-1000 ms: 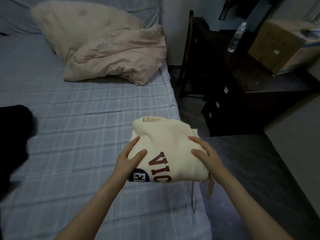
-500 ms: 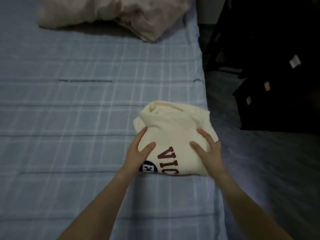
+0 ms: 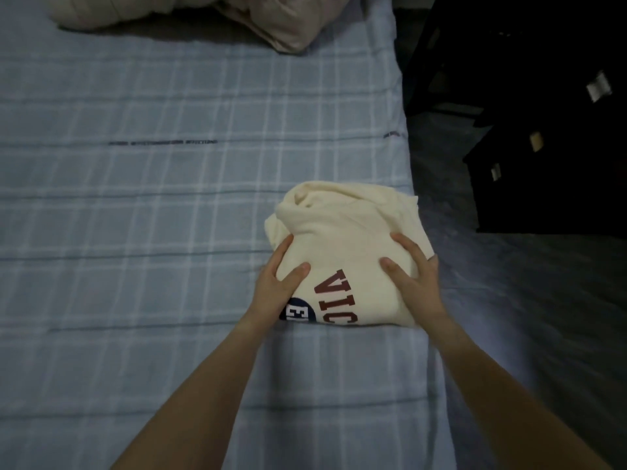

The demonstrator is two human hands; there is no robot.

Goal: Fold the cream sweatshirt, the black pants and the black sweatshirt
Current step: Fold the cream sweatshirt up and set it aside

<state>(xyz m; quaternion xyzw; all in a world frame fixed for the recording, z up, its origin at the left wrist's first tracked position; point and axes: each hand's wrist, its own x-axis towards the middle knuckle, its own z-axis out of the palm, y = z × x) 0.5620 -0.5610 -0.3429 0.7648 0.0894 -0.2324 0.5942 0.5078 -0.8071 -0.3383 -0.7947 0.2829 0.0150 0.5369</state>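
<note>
The cream sweatshirt (image 3: pixel 342 239) lies folded into a compact bundle on the checked blue bed sheet (image 3: pixel 152 198), close to the bed's right edge. Dark red letters and a navy patch show on its near side. My left hand (image 3: pixel 274 290) holds its left side, thumb on top and fingers along the edge. My right hand (image 3: pixel 412 279) holds the right side the same way. The black pants and the black sweatshirt are out of view.
A crumpled beige duvet (image 3: pixel 271 22) lies at the head of the bed. Right of the bed is dark floor (image 3: pixel 509 300), with a black drawer unit (image 3: pixel 559 164) and a dark chair (image 3: pixel 441 62) standing on it.
The bundle, held above the bed edge a second ago, now rests on the sheet. The view has tipped downward, so the black garment at the left has left the frame.
</note>
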